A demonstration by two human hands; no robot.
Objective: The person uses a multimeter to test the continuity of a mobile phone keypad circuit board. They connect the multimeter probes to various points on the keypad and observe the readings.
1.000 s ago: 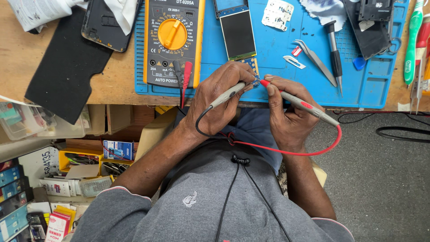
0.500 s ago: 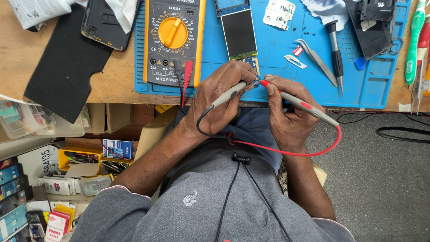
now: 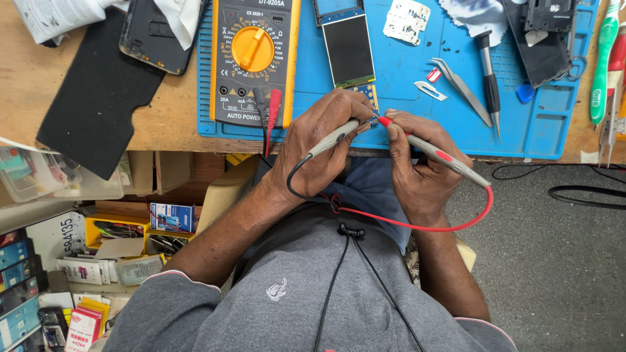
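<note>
- Nearest the camera is the person's grey shirt, with thin black earphone cords running down over it.
- A red lead wire loops across the lap and up to the probe on the right; a black lead wire curls beneath the left wrist.
- The left hand is closed around a grey-handled test probe, pinched between thumb and fingers, its tip aimed at the bottom edge of the small board.
- The right hand is closed around a red-tipped test probe, held like a pen, its tip meeting the same spot from the other side.
- The two probe tips sit just beside each other at the lower end of a small phone display module, which lies on the blue work mat at the near edge of the wooden bench.
- To the left of the display module, a yellow-and-grey multimeter rests on the mat, with red and black plugs seated in its lower sockets.
- To the right on the mat lie metal tweezers and a black-handled screwdriver.
- Farther left, a black phone back cover lies on a dark foam sheet.
- At the far right edge, a green toothbrush lies on the bench.
</note>
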